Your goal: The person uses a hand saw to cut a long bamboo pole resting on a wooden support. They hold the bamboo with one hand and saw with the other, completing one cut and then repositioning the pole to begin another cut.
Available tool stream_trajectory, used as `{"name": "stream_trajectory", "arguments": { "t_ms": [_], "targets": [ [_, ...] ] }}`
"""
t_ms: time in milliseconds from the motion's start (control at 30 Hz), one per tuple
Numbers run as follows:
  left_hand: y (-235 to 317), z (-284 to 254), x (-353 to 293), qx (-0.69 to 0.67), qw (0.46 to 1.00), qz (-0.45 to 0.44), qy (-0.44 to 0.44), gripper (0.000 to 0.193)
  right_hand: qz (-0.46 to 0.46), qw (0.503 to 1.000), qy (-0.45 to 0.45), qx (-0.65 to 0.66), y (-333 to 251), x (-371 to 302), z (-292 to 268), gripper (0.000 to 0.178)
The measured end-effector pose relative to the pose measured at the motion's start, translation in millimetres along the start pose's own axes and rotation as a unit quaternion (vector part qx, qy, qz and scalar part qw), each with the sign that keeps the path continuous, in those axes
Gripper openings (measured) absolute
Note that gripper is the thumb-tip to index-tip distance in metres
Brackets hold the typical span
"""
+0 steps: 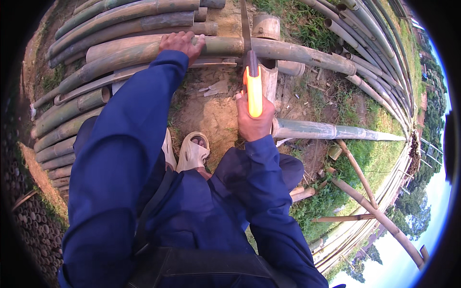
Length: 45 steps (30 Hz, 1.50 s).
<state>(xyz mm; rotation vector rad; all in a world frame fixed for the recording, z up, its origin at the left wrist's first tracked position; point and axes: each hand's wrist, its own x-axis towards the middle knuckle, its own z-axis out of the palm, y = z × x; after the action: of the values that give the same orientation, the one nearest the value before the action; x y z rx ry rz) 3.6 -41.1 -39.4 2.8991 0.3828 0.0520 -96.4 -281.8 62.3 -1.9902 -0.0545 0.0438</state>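
Note:
My right hand (255, 122) is closed round the orange-yellow handle of a hand saw (254, 91). Its long blade points away from me and crosses a thick bamboo pole (223, 46) that lies from left to right. To the left of the blade, my left hand (181, 45) rests on top of that pole with its fingers bent over it. Under the pole, close to the blade, stands a short bamboo stub (270, 84). Whether the teeth have cut into the pole cannot be made out.
Stacked bamboo poles (129, 21) lie at the far left, with more cut poles (72, 125) nearer my left side. Another long pole (331, 130) stretches right. Crossed bamboo supports (372, 204) stand at the lower right. My sandalled feet (193, 151) are on bare soil below the pole.

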Motion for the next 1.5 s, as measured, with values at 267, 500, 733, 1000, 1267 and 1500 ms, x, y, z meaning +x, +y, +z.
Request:
{"name": "stream_trajectory", "arguments": {
  "t_ms": [267, 500, 733, 1000, 1267, 1500],
  "targets": [
    [-10, -4, 0, 0.010, 1.000, -0.023, -0.005, 0.061, 0.038, 0.990, -0.060, -0.119, -21, -166, -76, 0.037],
    [2, 9, 0, -0.015, 0.999, 0.004, 0.031, 0.059, 0.012, 1.000, -0.002, -0.028, 17, -12, -11, 0.017],
    [-12, -1, -2, -0.005, 1.000, -0.028, 0.012, 0.056, 0.051, 0.997, -0.032, -0.055, -10, -136, -54, 0.016],
    [8, 4, 1, -0.017, 1.000, -0.005, 0.023, 0.056, 0.037, 0.999, -0.011, -0.035, 15, -21, -12, 0.017],
    [-9, -5, -2, 0.010, 0.999, -0.033, 0.002, 0.059, 0.104, 0.989, -0.066, -0.079, -20, -158, -75, 0.037],
    [3, 0, 0, -0.006, 1.000, -0.007, 0.006, 0.054, 0.047, 0.998, 0.006, -0.037, 10, -42, -23, 0.020]
  ]
}}
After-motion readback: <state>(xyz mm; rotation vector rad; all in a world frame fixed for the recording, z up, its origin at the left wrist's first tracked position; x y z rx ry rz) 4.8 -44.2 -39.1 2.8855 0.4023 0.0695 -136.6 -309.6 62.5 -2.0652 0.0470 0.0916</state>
